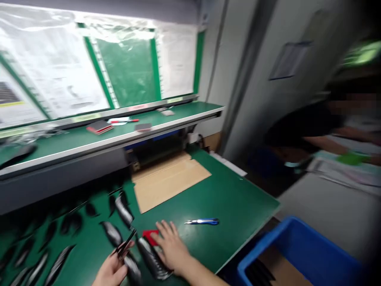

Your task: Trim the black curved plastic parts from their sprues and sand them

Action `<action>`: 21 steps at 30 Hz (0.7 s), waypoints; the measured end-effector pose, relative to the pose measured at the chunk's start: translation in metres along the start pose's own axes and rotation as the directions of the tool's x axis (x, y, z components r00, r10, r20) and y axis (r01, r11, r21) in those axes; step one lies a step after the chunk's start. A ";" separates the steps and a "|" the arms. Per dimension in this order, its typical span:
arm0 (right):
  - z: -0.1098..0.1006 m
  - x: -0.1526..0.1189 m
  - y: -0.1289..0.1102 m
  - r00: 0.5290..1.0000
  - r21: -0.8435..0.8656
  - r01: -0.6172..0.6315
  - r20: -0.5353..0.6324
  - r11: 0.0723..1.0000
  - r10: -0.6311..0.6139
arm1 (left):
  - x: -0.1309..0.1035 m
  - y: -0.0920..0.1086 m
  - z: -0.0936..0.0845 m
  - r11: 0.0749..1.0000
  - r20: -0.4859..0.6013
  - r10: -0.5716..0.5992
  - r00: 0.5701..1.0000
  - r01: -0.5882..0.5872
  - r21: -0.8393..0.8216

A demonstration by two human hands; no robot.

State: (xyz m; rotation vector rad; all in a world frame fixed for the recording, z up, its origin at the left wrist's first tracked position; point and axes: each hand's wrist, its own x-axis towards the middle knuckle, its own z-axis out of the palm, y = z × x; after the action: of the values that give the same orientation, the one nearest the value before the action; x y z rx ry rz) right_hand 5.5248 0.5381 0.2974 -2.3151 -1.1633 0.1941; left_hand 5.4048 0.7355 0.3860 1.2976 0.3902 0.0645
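Low on the green bench, my left hand [111, 268] is closed around a slim dark piece [127, 243] that points up and to the right; its kind is not clear. My right hand [175, 250] lies with fingers spread, its fingertips over a small red piece [147, 235]. Beside its palm, touching or nearly so, is a glossy black curved part [151, 260]. Another such part [133, 270] sits by my left fingers. More glossy curved parts [123, 210] lie just beyond my hands. A blue utility knife [202, 221] lies right of my right hand.
Several dark curved parts [55, 266] spread over the bench's left side. Cardboard [169, 182] lies at the back, under a raised green shelf [181, 113]. A blue bin [291, 226] holding dark pieces stands at lower right. Another person [306, 123] works at the far right.
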 end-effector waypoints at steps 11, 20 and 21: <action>0.003 0.029 -0.024 0.998 0.073 0.051 0.029 0.996 -0.054 | -0.075 0.008 -0.072 0.919 -0.346 0.025 0.938 -0.158 -0.361; -0.020 0.047 -0.055 0.995 0.762 -0.095 0.096 0.640 0.033 | -0.066 0.018 -0.063 0.819 0.080 0.342 0.936 -0.255 -0.515; -0.025 0.045 -0.058 0.989 0.873 -0.146 0.142 0.464 0.045 | -0.064 0.019 -0.058 0.814 0.096 0.313 0.945 -0.215 -0.540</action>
State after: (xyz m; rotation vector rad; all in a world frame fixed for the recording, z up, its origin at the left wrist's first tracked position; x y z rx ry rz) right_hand 5.5207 0.5912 0.3539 -1.4013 -0.6753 0.7758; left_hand 5.3300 0.7772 0.4078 0.7941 0.0185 0.2709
